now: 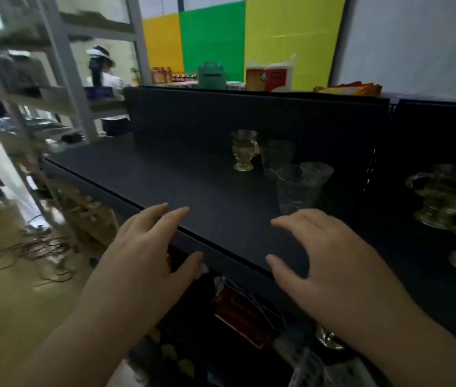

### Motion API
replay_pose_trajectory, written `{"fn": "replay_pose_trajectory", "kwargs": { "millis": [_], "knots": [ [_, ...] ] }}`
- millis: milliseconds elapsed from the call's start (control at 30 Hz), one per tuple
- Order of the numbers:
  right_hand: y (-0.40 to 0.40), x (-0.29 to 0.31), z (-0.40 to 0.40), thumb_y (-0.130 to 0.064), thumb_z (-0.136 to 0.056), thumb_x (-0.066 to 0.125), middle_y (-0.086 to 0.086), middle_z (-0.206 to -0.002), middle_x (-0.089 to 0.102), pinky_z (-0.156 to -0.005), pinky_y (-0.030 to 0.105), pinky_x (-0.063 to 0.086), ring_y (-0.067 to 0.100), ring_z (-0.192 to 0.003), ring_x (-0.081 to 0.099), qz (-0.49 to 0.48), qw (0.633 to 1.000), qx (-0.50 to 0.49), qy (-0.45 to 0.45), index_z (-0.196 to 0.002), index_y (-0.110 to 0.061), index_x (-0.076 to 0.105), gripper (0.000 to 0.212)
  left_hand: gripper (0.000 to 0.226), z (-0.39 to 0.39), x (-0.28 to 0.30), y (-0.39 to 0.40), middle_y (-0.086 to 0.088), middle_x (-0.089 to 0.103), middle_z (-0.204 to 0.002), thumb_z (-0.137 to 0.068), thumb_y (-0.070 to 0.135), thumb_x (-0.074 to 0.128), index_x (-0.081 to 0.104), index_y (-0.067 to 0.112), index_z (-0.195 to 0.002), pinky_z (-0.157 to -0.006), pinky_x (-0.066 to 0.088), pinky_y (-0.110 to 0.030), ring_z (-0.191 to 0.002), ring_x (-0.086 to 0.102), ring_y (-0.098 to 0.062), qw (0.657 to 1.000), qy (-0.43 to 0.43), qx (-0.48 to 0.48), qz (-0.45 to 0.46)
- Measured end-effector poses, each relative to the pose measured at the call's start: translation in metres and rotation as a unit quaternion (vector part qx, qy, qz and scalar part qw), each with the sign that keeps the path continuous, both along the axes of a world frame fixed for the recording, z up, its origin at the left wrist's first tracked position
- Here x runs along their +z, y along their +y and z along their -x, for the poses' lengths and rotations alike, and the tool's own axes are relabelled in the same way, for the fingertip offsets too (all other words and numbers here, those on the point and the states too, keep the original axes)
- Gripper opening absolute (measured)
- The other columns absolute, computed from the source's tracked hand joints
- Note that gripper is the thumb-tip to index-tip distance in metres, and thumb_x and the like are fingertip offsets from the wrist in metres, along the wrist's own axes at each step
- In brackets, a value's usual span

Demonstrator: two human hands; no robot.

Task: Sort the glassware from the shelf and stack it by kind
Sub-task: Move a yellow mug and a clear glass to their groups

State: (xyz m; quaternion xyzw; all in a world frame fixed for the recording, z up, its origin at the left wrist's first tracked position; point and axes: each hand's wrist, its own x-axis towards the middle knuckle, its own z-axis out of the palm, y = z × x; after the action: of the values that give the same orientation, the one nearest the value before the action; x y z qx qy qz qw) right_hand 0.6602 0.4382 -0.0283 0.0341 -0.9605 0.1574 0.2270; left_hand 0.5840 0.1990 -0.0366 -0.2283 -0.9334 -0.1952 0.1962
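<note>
Reaching over the black shelf's front edge [221, 248], we spread our left hand [148, 247] and right hand [330, 252], both holding nothing; bare shelf stretches leftward; handled amber glass [243, 150] and clear tumblers [299, 185] stand back right.

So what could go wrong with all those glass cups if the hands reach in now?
The right hand hovers just in front of the clear flared glasses, which stand packed close together; a hasty reach might knock them into each other. The small amber handled cup sits behind them, so reaching over could tip the front ones. The shelf is dark and the glass is see-through, so an edge might be easy to misjudge.
</note>
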Motion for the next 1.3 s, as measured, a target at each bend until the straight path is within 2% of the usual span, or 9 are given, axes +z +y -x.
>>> {"fn": "replay_pose_trajectory", "kwargs": {
  "millis": [267, 467, 600, 800, 967, 1133, 1300],
  "knots": [
    [-0.054, -0.005, 0.038, -0.058, -0.085, 0.053, -0.025, -0.122, 0.050, -0.087, 0.025, 0.044, -0.001, -0.115, 0.047, -0.002, 0.989, -0.146, -0.011, -0.132, -0.039, 0.052, 0.050, 0.071, 0.098, -0.004, -0.033, 0.009, 0.037, -0.147, -0.081, 0.057, 0.056, 0.035, 0.035, -0.145, -0.104, 0.027, -0.026, -0.135, 0.029, -0.011, 0.991, 0.008, -0.135, 0.008],
    [-0.108, -0.004, 0.074, -0.057, -0.087, 0.054, -0.025, -0.125, 0.049, -0.085, 0.014, 0.033, -0.008, -0.112, 0.040, -0.005, 0.978, -0.207, -0.007, -0.134, -0.038, 0.052, 0.051, 0.070, 0.160, 0.000, -0.070, 0.008, 0.038, -0.146, -0.081, 0.055, 0.057, 0.036, 0.033, -0.145, -0.104, 0.031, -0.030, -0.134, 0.033, -0.014, 0.982, 0.018, -0.190, 0.006],
    [-0.127, -0.003, 0.099, -0.057, -0.089, 0.054, -0.026, -0.125, 0.049, -0.084, 0.011, 0.032, -0.006, -0.114, 0.044, -0.011, 0.975, -0.220, -0.021, -0.135, -0.040, 0.050, 0.050, 0.071, 0.187, 0.001, -0.074, 0.012, 0.035, -0.147, -0.081, 0.057, 0.056, 0.035, 0.036, -0.145, -0.103, 0.031, -0.029, -0.135, 0.029, -0.011, 0.973, -0.001, -0.232, -0.012],
    [-0.118, 0.004, 0.139, -0.058, -0.089, 0.054, -0.026, -0.128, 0.047, -0.084, 0.012, 0.033, -0.006, -0.117, 0.043, -0.010, 0.973, -0.229, -0.008, -0.137, -0.042, 0.046, 0.051, 0.073, 0.225, 0.008, -0.049, 0.016, 0.028, -0.149, -0.080, 0.059, 0.056, 0.027, 0.043, -0.146, -0.104, 0.034, -0.031, -0.136, 0.025, -0.007, 0.963, 0.006, -0.268, -0.018],
    [-0.105, 0.008, 0.174, -0.060, -0.089, 0.054, -0.027, -0.133, 0.042, -0.092, 0.016, 0.036, -0.007, -0.121, 0.039, -0.002, 0.975, -0.218, -0.038, -0.141, -0.045, 0.040, 0.056, 0.075, 0.258, 0.018, -0.023, 0.016, 0.028, -0.149, -0.078, 0.061, 0.055, 0.027, 0.044, -0.145, -0.105, 0.034, -0.030, -0.136, 0.028, -0.007, 0.958, 0.004, -0.286, -0.014],
    [-0.101, 0.007, 0.181, -0.062, -0.087, 0.054, -0.031, -0.130, 0.042, -0.088, 0.014, 0.037, -0.009, -0.118, 0.040, 0.022, 0.969, -0.240, -0.055, -0.140, -0.046, 0.040, 0.057, 0.076, 0.288, 0.027, 0.009, 0.016, 0.024, -0.151, -0.079, 0.060, 0.058, 0.024, 0.045, -0.145, -0.105, 0.035, -0.031, -0.137, 0.026, -0.008, 0.946, -0.019, -0.323, 0.008],
    [-0.100, 0.006, 0.176, -0.065, -0.083, 0.056, -0.035, -0.127, 0.042, -0.094, 0.015, 0.039, -0.013, -0.118, 0.040, 0.075, 0.955, -0.281, -0.057, -0.136, -0.050, 0.042, 0.056, 0.084, 0.328, 0.037, 0.077, 0.003, 0.024, -0.151, -0.078, 0.054, 0.066, 0.020, 0.041, -0.146, -0.105, 0.039, -0.040, -0.132, 0.034, -0.018, 0.932, -0.050, -0.358, 0.034]
  ]
}}
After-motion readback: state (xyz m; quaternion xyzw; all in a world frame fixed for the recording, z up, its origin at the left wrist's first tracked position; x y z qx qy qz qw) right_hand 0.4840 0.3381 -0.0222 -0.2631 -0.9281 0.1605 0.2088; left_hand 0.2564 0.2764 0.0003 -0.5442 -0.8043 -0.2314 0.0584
